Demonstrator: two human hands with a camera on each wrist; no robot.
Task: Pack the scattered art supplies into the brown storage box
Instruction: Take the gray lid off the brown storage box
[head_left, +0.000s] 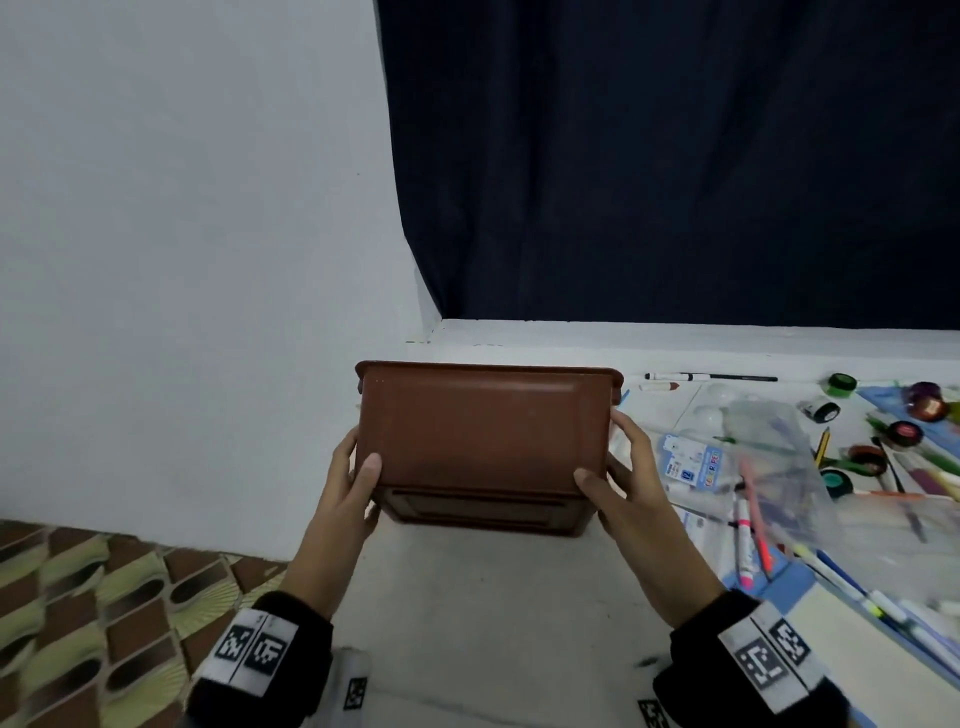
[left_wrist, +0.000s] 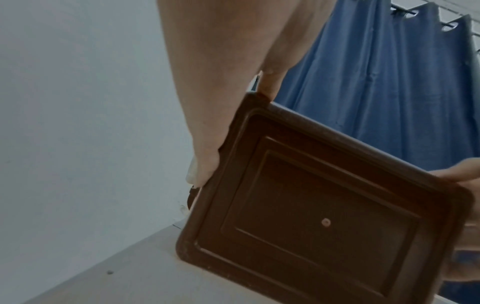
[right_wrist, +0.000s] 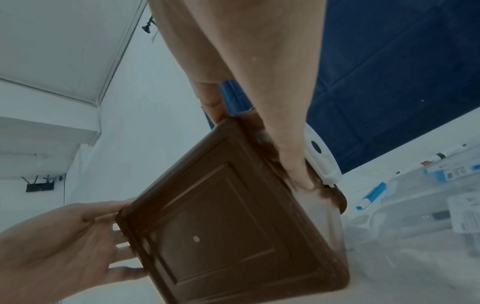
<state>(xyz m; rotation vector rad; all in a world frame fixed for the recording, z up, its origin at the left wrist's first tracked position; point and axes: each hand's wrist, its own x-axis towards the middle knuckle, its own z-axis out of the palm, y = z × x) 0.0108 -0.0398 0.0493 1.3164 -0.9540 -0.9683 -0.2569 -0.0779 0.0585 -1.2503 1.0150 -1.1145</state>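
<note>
The brown storage box (head_left: 483, 431) is held up off the pale floor, tipped so its side and underside face me. My left hand (head_left: 358, 478) grips its left end with the thumb on the near face. My right hand (head_left: 618, 478) grips the right end the same way. The left wrist view shows the box's ribbed underside (left_wrist: 324, 205) beside my left hand (left_wrist: 207, 144). In the right wrist view my right hand (right_wrist: 285, 144) clasps the box (right_wrist: 228, 216) near a white latch (right_wrist: 322, 162). The inside of the box is hidden. Markers (head_left: 748, 530), paint pots (head_left: 836, 483) and a colour pen pack (head_left: 691, 465) lie scattered on the right.
A clear plastic bag (head_left: 774, 447) lies over some of the supplies. A black pen (head_left: 711, 378) lies along the white ledge under the dark blue curtain (head_left: 675, 156). The white wall (head_left: 182, 260) stands on the left, with a patterned mat (head_left: 104, 613) at lower left.
</note>
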